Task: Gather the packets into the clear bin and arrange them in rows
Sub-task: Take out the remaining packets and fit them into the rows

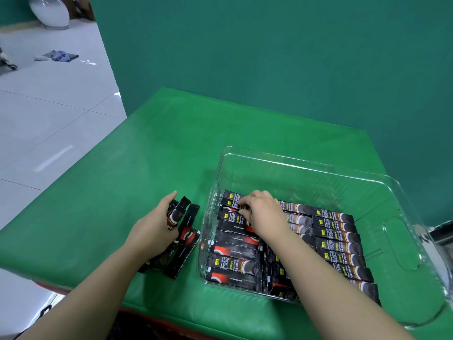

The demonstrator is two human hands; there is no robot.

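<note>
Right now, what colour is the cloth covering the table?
Bright green cloth, seen best in the head view.

Staged room — green backdrop [269,57], tiled floor [49,114]

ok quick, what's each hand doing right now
left hand: closed on a few packets beside the bin.
right hand: in the clear bin, fingertips pinching a packet.
</note>
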